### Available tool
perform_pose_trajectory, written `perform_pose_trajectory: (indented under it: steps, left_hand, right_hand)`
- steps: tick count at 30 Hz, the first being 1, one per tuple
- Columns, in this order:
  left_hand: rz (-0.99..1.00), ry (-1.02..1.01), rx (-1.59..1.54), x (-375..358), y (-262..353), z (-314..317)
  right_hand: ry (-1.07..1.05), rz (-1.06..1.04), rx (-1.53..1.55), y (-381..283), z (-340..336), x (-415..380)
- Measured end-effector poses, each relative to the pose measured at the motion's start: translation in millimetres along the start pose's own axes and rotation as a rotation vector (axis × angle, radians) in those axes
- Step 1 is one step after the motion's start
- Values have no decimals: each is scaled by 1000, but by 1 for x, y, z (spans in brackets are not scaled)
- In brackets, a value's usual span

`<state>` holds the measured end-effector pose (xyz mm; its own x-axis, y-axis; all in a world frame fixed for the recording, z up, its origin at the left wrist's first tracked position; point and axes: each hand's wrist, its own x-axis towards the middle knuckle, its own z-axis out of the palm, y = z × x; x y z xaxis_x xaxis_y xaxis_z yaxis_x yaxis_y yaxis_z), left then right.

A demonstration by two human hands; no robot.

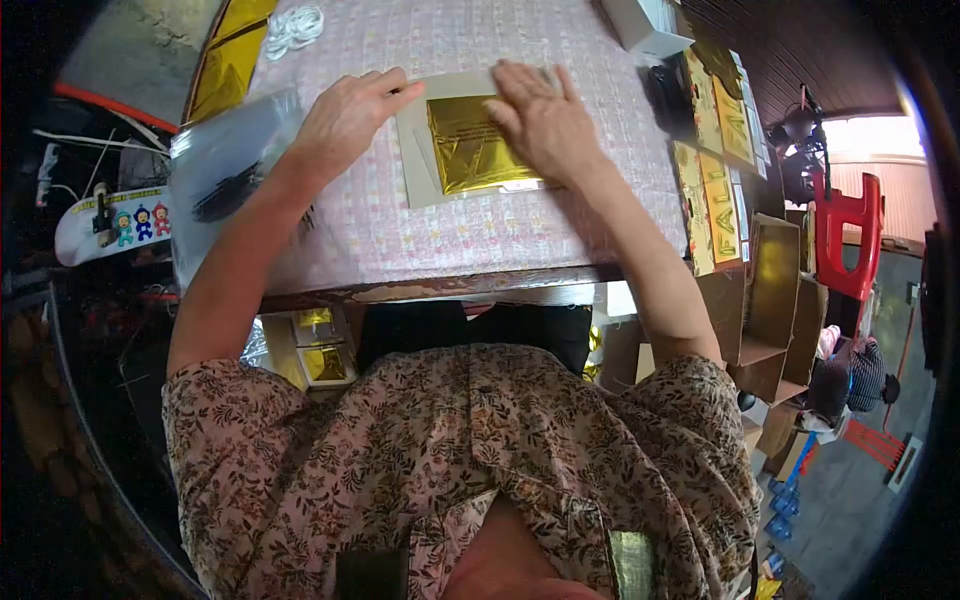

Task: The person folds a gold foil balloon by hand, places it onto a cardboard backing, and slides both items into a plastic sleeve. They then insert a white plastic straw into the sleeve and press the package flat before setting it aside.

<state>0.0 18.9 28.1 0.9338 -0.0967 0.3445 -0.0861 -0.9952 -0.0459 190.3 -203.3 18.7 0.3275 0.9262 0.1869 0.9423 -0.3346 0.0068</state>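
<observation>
A gold foil sheet (470, 150) with small dark print lies on a grey-beige board (425, 188) on the table. My left hand (355, 112) is at the board's upper left corner, its fingers bent and closed around that edge. Over the right part of the foil rests my right hand (548, 120), palm down with the fingers spread; it covers the foil's upper right and part of the board. A small white tab (520, 185) shows at the foil's lower edge.
Clear plastic sheets (235, 170) lie at the table's left, and a coil of white cord (294, 30) at the far left. Along the right edge are printed "FALL" cards (718, 205), a white box (648, 28) and cardboard boxes (770, 290). A red chair (848, 230) stands beyond.
</observation>
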Motion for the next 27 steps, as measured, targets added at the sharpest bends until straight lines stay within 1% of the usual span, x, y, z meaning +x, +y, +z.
perform_pose_trajectory:
  steps: [4, 6, 7, 8, 9, 10, 12, 14, 16, 17, 19, 20, 22, 23, 25, 26, 27]
  left_hand:
    - [-20, -5, -59, -1, 0, 2]
    - [-21, 55, -135, -3, -1, 2]
    - [-25, 49, -133, -4, 0, 1]
    - [-72, 25, -188, -3, 0, 0]
    - [-120, 3, -240, 0, -1, -1]
    - [-127, 0, -233, 7, -2, -2]
    - [-265, -133, -137, 33, -6, -5]
    - [-318, -231, -197, 74, -9, -2]
    - [-352, -144, -245, 109, -9, 44]
    - [-355, -137, -244, 119, 2, 34]
    - [-430, -365, -283, 130, 17, 13]
    - [-432, -363, -279, 131, 15, 6]
    - [-341, -504, -564, 129, 12, -3]
    - [-348, -500, -558, 127, 13, -8]
    - [-384, -316, -855, 120, 18, -18]
    - [-414, -388, -952, 120, 20, -30]
    - [-428, -381, -948, 111, 21, -43]
  right_hand:
    - [47, -4, 13, 32, 5, -16]
    - [58, 10, -15, 39, 8, -19]
    - [64, 23, -39, 38, 8, -20]
    - [64, 18, -32, 34, 9, -23]
    - [70, 62, -29, 31, 8, -25]
    - [75, 105, -25, 29, 8, -26]
    - [123, 92, 6, 30, 17, -21]
    - [163, 92, 34, 29, 25, -25]
    - [167, 86, 162, 34, 24, -24]
    - [169, 80, 157, 38, 23, -23]
    - [186, 106, 272, 42, 20, -23]
    - [189, 103, 274, 42, 20, -19]
    - [319, 504, 1466, 38, 16, -15]
    - [501, 510, 1757, 21, -3, -11]
    - [179, 459, 1500, 36, -23, -11]
    - [116, 445, 1585, 36, -29, -10]
    - [45, 430, 1670, 34, -35, -9]
